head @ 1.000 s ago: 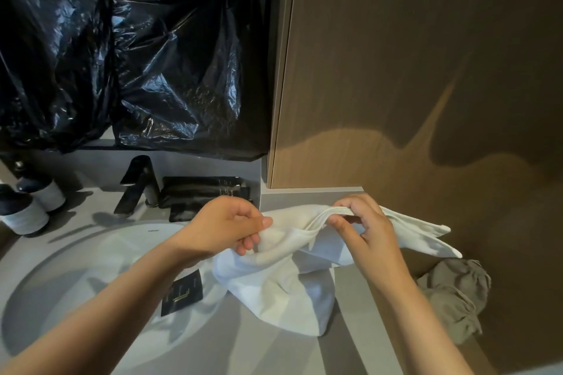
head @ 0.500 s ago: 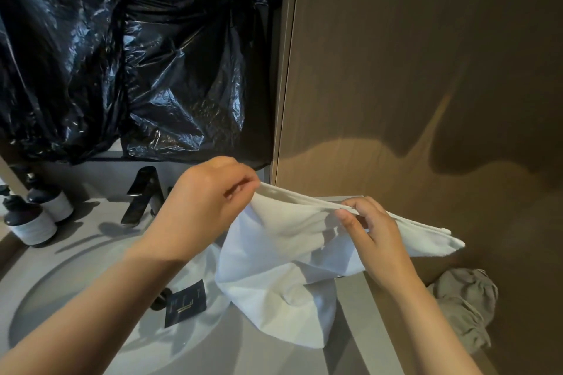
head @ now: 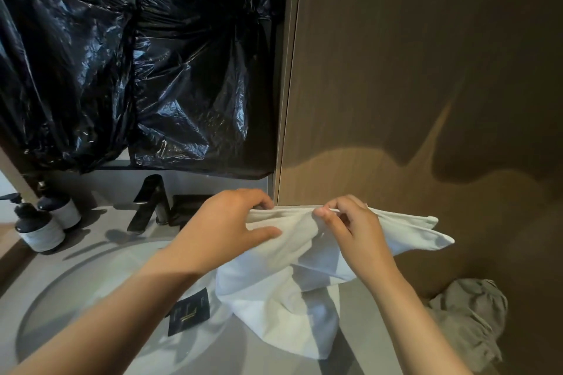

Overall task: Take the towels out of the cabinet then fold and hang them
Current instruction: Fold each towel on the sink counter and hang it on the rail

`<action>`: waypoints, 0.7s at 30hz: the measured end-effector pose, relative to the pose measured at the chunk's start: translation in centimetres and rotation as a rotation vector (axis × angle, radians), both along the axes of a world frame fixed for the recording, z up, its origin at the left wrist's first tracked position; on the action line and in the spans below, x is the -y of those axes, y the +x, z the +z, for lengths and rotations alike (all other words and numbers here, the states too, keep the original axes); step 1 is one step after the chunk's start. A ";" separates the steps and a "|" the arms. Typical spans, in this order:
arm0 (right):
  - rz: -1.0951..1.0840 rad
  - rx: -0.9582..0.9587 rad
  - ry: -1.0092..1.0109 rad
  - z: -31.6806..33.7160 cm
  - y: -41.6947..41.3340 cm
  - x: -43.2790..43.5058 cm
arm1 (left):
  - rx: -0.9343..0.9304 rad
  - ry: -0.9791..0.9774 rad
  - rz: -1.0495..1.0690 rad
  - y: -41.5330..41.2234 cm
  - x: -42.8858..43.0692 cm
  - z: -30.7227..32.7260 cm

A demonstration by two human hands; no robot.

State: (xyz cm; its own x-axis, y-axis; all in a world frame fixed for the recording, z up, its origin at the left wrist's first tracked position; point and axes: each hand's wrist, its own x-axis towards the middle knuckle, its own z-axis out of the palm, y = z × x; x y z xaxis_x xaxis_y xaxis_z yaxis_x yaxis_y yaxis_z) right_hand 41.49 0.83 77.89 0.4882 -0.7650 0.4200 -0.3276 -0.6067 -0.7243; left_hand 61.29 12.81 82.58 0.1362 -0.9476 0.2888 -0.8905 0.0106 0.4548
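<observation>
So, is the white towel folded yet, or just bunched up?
Not folded. The left hand and right hand grip the white towel along its top edge, and the rest hangs in loose, uneven creases.

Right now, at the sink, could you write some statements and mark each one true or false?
1. The left hand and the right hand both hold the white towel. True.
2. The towel lies folded flat on the counter. False: it hangs crumpled from the hands.
3. Two dark pump bottles stand left of the faucet. True.
4. A red cloth lies at lower right. False: the crumpled cloth there is grey.
</observation>
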 end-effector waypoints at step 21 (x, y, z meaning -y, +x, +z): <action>-0.043 -0.140 -0.169 0.3 -0.4 0.5 | 0.111 0.015 -0.075 -1.9 3.4 -1.7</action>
